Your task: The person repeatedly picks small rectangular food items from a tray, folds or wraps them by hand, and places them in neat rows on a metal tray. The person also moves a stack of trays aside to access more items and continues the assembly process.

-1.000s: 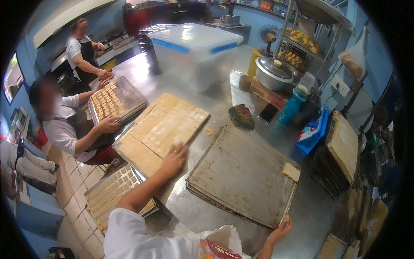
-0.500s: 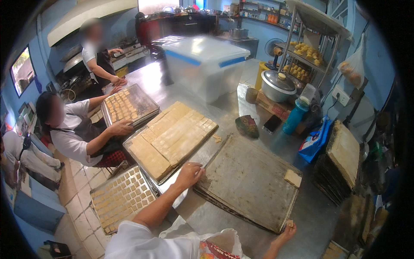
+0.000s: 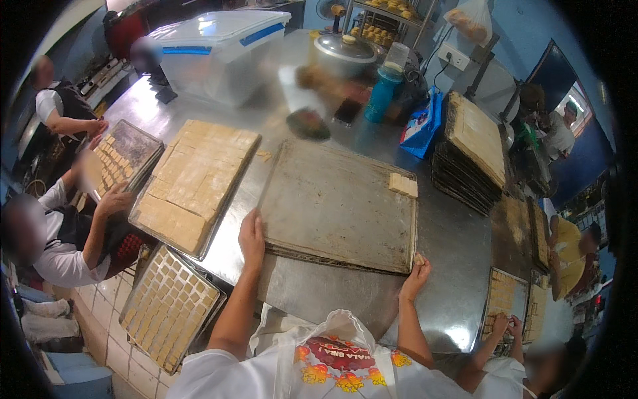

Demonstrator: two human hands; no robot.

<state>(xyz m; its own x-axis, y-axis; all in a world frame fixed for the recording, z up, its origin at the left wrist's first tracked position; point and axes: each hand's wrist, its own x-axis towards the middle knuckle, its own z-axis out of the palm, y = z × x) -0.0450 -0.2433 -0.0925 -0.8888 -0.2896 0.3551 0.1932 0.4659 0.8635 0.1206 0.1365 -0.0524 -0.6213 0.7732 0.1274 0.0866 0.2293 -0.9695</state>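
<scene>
On a steel table point(image 3: 458, 233) in a blue-walled bakery, both hands gripping an empty baking tray point(image 3: 339, 206).

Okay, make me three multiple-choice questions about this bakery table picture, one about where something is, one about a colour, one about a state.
1. Where do the dough pieces lie on the big baking tray?
A. far right corner
B. centre
C. near left corner

2. What colour is the bottle?
A. red
B. teal
C. white

3. What is the left hand doing?
A. lifting a lid
B. hanging free
C. resting on the tray's near left edge

Answers: 1 A, they lie by the far right rim. 2 B, its body is teal. 3 C, the hand lies on that edge.
</scene>
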